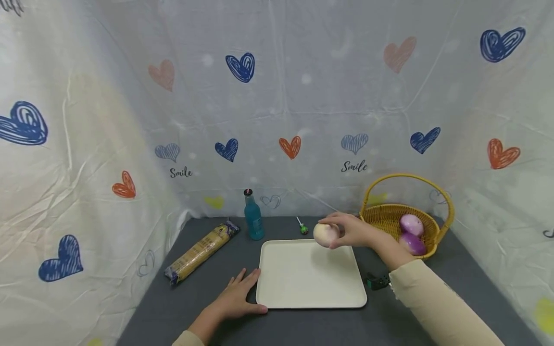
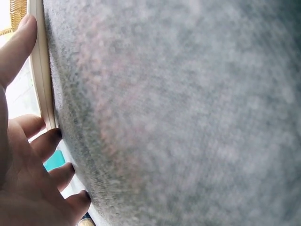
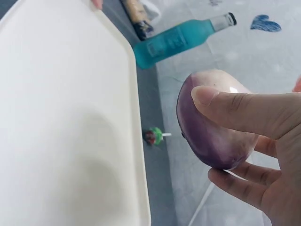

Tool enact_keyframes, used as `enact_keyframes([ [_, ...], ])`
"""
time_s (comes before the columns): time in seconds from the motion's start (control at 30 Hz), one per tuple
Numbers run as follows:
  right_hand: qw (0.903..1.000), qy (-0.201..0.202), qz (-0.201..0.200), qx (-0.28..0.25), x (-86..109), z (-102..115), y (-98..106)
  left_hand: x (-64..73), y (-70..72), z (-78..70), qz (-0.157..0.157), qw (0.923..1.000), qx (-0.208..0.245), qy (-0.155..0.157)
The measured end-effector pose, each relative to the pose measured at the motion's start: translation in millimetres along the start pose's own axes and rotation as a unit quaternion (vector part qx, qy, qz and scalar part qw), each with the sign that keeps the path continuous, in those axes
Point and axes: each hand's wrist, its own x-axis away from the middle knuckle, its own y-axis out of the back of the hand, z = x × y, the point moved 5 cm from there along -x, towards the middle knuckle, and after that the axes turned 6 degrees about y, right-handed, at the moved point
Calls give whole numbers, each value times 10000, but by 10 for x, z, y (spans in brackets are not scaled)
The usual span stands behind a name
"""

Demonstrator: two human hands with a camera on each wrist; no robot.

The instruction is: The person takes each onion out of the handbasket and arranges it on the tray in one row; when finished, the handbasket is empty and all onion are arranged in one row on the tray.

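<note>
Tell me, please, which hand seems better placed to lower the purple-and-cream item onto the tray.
Probably the right hand: it grips the purple-and-cream item near the far edge of the tray, while the left hand rests at its near left corner.

A pale cream sleeve was worn on each arm. The right sleeve [image 1: 441, 307] was seen best: it was wide and loose, with some soft folds, and its round cuff [image 1: 399, 279] was worn below the elbow, near the wrist. Just a small end of the left sleeve [image 1: 188, 339] was shown. The right hand [image 1: 351, 231] was left bare, and a smooth, rounded nail [image 3: 205, 95] was seen on its thumb. The left hand [image 1: 235, 299] was bare too. By the right cuff, a small black thing [image 1: 377, 281] with some green was seen; whether it was worn could not be told.
</note>
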Motion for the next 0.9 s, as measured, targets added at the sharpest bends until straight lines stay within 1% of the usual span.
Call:
enact_keyframes([
  [0.2, 9999, -48, 63, -138, -104, 80, -131, 5, 16, 2, -37, 10000, 15, -32],
  [0.33, 9998, -54, 147, -127, -186, 96, -253, 9, 13, -2, -37, 10000, 8, -22],
  [0.5, 9995, -78, 241, -181, -285, 112, -408, -12, -12, 2, -22, 10000, 16, 20],
  [0.7, 9988, -86, 390, -299, -395, 192, -603, -19, -23, 15, -13, 9999, 11, 101],
  [0.9, 9988, -23, 440, -198, -449, 236, -788, -14, -15, 11, -2, 10000, 57, 82],
])
